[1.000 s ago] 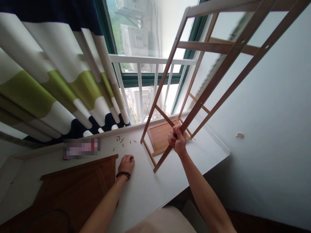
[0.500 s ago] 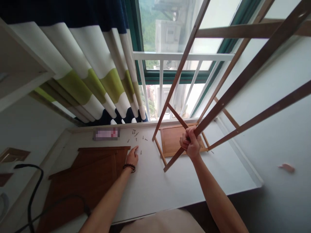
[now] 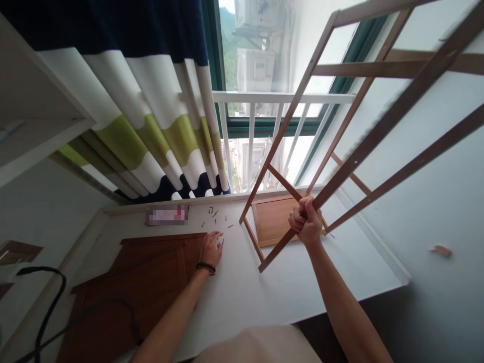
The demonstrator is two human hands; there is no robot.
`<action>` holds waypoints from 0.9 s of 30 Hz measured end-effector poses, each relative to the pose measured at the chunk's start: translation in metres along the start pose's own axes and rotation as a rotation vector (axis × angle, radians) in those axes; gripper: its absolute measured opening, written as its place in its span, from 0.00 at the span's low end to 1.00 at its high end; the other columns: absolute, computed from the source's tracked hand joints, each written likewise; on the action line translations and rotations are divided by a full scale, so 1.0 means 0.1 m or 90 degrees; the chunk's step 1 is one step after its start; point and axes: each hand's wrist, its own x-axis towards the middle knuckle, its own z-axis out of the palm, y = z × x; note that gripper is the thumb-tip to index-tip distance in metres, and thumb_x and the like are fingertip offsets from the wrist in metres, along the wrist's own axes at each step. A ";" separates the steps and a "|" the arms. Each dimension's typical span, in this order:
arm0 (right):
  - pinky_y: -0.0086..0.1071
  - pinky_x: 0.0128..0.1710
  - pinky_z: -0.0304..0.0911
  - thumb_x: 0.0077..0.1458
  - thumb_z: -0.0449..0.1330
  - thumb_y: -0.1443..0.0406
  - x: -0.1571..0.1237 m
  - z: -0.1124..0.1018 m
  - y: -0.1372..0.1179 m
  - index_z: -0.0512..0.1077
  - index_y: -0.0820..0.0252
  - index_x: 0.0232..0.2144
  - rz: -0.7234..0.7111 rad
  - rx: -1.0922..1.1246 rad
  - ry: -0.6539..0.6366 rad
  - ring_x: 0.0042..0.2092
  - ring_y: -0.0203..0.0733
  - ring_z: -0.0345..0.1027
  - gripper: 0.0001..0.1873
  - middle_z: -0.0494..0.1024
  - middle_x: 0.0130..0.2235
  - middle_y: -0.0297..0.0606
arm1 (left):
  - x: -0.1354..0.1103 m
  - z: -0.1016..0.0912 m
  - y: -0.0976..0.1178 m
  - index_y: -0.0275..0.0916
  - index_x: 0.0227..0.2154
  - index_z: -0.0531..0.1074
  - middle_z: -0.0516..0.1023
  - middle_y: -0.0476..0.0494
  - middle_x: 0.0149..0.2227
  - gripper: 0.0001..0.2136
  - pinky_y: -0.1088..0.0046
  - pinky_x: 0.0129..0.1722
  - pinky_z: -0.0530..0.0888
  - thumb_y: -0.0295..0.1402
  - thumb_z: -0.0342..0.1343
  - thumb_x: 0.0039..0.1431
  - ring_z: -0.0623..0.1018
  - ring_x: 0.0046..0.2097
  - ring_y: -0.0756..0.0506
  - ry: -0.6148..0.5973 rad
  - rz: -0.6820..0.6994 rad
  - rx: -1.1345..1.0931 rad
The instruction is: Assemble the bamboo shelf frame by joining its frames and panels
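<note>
My right hand (image 3: 307,224) is wrapped round one leg of a brown wooden frame (image 3: 353,162), which stands tilted on the white ledge. Under the frame's lower end lies a wooden panel (image 3: 274,222). My left hand (image 3: 212,248), with a dark beaded bracelet at the wrist, reaches low over the ledge with thumb and fingers apart. A single screw (image 3: 223,242) is right by its fingertips; whether they touch it I cannot tell. Several more screws (image 3: 215,214) are scattered just beyond this hand.
Dark wooden panels (image 3: 143,272) lie to the left, partly under my left arm. A blurred-out pack (image 3: 167,215) sits at the ledge's back. Behind are a striped curtain (image 3: 151,126) and white window railing (image 3: 280,98). A black cable (image 3: 56,282) loops at lower left.
My left hand has shifted slightly right, its thumb and fingers now spread beside the lone screw. The frame's upper end has swung a little, still in my right hand; the camera view has also shifted.
</note>
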 end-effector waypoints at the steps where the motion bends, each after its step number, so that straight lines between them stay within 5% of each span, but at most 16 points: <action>1: 0.20 0.10 0.35 0.55 0.51 0.55 -0.01 0.00 0.00 0.55 0.57 0.22 -0.001 0.001 0.003 0.13 0.26 0.35 0.16 0.45 0.14 0.21 | 0.02 0.00 0.04 0.38 0.39 0.69 0.69 0.41 0.45 0.16 0.63 0.53 0.62 0.22 0.45 0.47 0.67 0.49 0.43 0.000 0.006 0.002; 8: 0.19 0.10 0.36 0.55 0.51 0.55 -0.07 0.03 -0.01 0.54 0.56 0.22 -0.016 -0.004 0.035 0.13 0.26 0.34 0.16 0.44 0.14 0.21 | -0.08 0.04 0.39 0.38 0.41 0.69 0.68 0.41 0.43 0.15 0.63 0.51 0.64 0.25 0.46 0.50 0.68 0.47 0.43 -0.030 0.055 -0.055; 15: 0.18 0.09 0.38 0.56 0.49 0.55 -0.11 0.05 -0.07 0.55 0.56 0.22 -0.036 -0.021 0.020 0.13 0.26 0.34 0.15 0.44 0.14 0.22 | -0.22 0.13 0.47 0.38 0.40 0.69 0.71 0.43 0.38 0.12 0.68 0.39 0.71 0.28 0.44 0.54 0.71 0.38 0.48 -0.141 0.026 -0.228; 21: 0.18 0.09 0.39 0.56 0.49 0.55 -0.07 0.09 -0.10 0.55 0.56 0.23 -0.072 -0.055 0.033 0.13 0.26 0.36 0.15 0.45 0.14 0.22 | 0.07 0.06 0.28 0.38 0.39 0.70 0.68 0.40 0.40 0.13 0.61 0.47 0.65 0.27 0.48 0.50 0.67 0.45 0.41 -0.007 -0.001 0.006; 27: 0.18 0.09 0.38 0.56 0.50 0.56 -0.04 0.10 -0.09 0.55 0.56 0.22 -0.098 -0.067 0.053 0.13 0.25 0.37 0.15 0.46 0.14 0.22 | 0.34 0.13 0.26 0.37 0.40 0.70 0.70 0.40 0.40 0.12 0.66 0.44 0.65 0.30 0.48 0.53 0.67 0.43 0.42 -0.132 0.031 0.100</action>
